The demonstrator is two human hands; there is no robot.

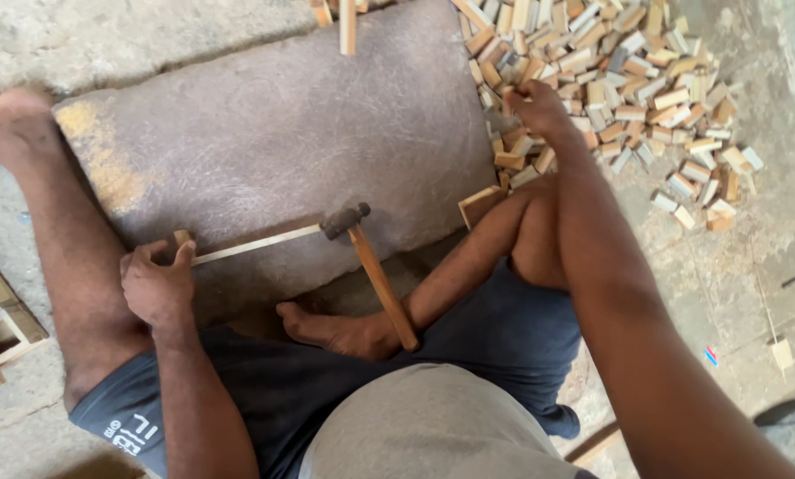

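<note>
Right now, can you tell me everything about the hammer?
The hammer lies on the grey stone slab, with no hand on it. It has a small dark metal head, worn-looking, at the upper end, and a plain light-brown wooden handle slanting down to the right toward the person's bare foot. The head sits against the tip of a thin wooden strip that the left hand holds.

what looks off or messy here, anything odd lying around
Nothing looks damaged. The small wooden blocks lie in a loose, sprawling heap on the floor, with strays toward the right. The hammer lies unheld, its head on the stone slab and its handle across the foot. The left hand pinches a thin wooden strip; the right hand reaches into the heap.
</note>
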